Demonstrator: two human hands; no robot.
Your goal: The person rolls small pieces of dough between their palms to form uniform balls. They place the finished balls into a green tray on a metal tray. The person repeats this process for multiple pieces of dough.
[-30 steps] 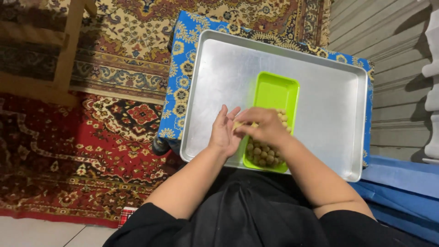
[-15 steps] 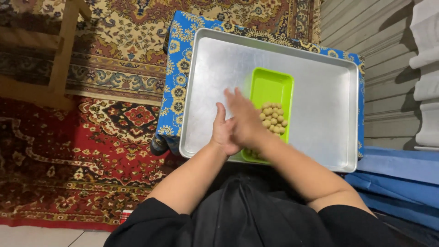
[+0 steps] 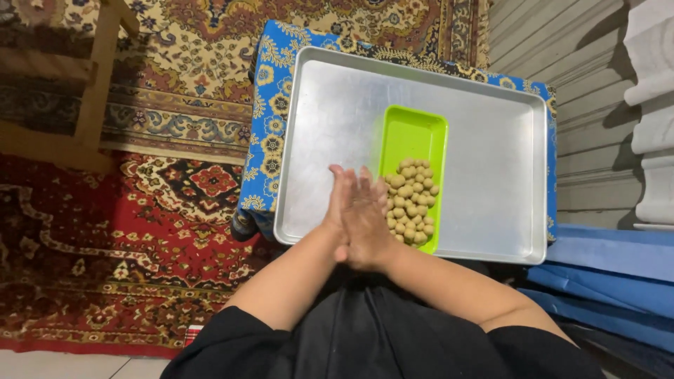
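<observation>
My left hand and my right hand are pressed flat together, palm to palm, fingers stretched out, over the near left part of a large silver metal tray. Whatever lies between the palms is hidden. Just right of my hands, a lime green rectangular tray sits inside the metal tray. Several small beige dough balls are heaped in its near half, while its far half is bare.
The metal tray rests on a low stand covered in blue patterned cloth. A red and gold patterned carpet spreads to the left, with a wooden frame on it. Blue boards lie at the right by a grey slatted wall.
My right hand has come off the dough balls in the green tray and moved left. It now lies flat against my left palm, and the balls show uncovered.
</observation>
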